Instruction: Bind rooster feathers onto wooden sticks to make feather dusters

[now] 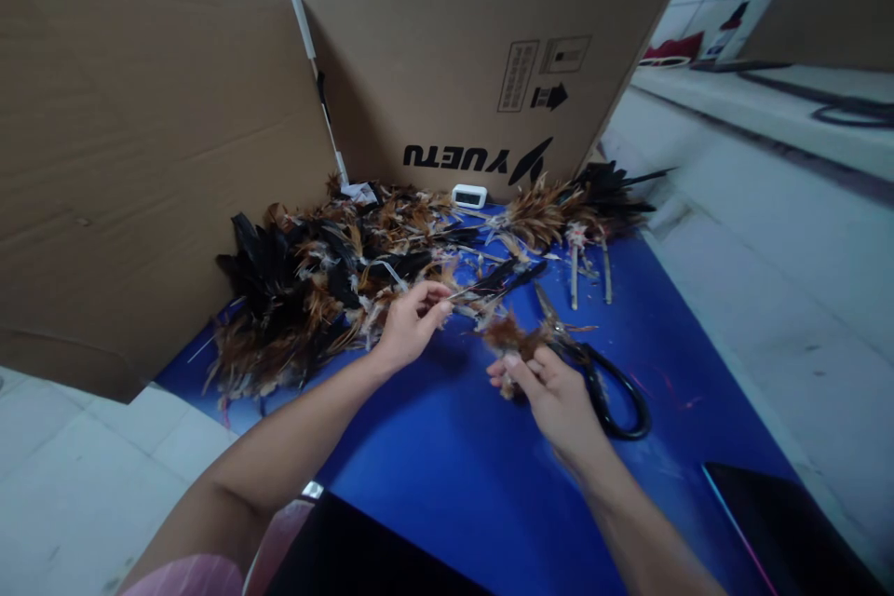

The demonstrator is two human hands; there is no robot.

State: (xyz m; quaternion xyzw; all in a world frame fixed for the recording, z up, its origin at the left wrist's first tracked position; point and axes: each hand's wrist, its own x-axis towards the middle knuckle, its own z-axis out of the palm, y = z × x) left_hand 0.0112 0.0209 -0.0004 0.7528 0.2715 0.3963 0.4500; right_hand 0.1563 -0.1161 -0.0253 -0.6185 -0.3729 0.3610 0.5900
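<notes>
Left hand [409, 326] pinches a thin feather quill [467, 291]; right hand [551, 396] grips a brown feather tuft [508, 335]. Risk: black-handled scissors [601, 377] touching right hand could nick fingers.

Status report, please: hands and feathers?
Left hand pinching thin dark feather. Right hand gripping small brown feather tuft. Black-handled scissors beside right hand.

Open room is found on the blue mat [447, 456] near the body; the far side is blocked by a heap of feathers [314, 284]; tall cardboard walls [140, 158] are stood behind and to the left; black scissors [601, 382] are laid on the right; a small white clock [469, 196] is tucked at the back.
</notes>
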